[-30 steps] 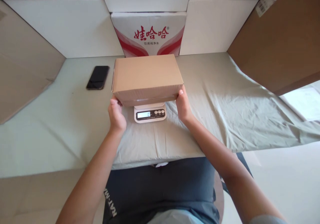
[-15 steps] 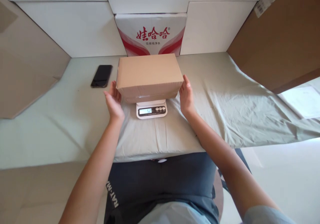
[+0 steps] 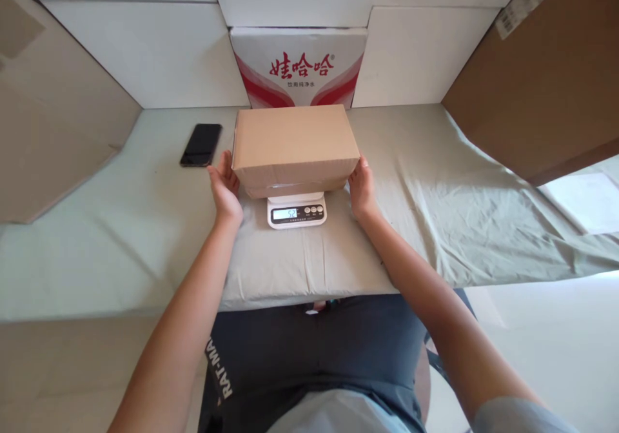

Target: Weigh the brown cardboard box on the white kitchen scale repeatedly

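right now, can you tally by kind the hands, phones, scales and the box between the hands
Hands: 2 (left hand, right hand)
Phones: 1 (black phone)
Scales: 1 (white scale)
Boxes between the hands: 1 (brown box)
Total: 5

Makeshift work corner: cloth-covered table (image 3: 120,246), digital scale (image 3: 297,212), cardboard side panels (image 3: 541,91).

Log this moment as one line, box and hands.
Box: on scale | display: lit, showing digits | left hand: at box's left end | right hand: at box's right end
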